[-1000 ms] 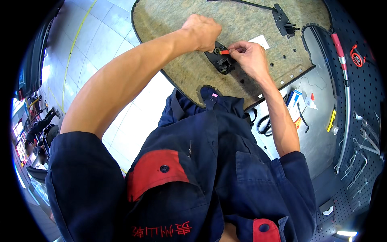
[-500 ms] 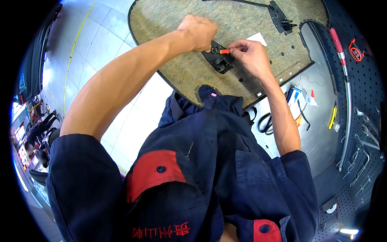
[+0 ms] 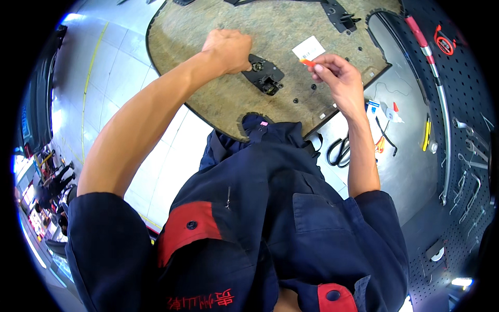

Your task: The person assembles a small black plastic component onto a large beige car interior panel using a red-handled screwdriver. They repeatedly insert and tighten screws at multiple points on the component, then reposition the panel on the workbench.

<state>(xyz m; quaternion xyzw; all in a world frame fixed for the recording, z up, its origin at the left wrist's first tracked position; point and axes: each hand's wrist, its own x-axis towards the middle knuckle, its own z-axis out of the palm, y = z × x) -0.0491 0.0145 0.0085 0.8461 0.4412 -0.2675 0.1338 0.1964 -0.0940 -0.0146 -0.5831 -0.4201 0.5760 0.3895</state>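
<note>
Orange piece point(image 3: 307, 62) in right hand point(image 3: 343, 80), bottle point(image 3: 394, 115) on table point(image 3: 410, 161)

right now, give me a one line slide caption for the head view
Left hand at one end of a black bracket on a mottled panel, right hand pinching a small orange piece.

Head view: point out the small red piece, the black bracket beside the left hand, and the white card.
Red piece point(image 3: 308, 63): head view, on its exposed end.
Black bracket point(image 3: 265, 74): head view, on the middle of its plate.
White card point(image 3: 309, 47): head view, on its upward face.
</note>
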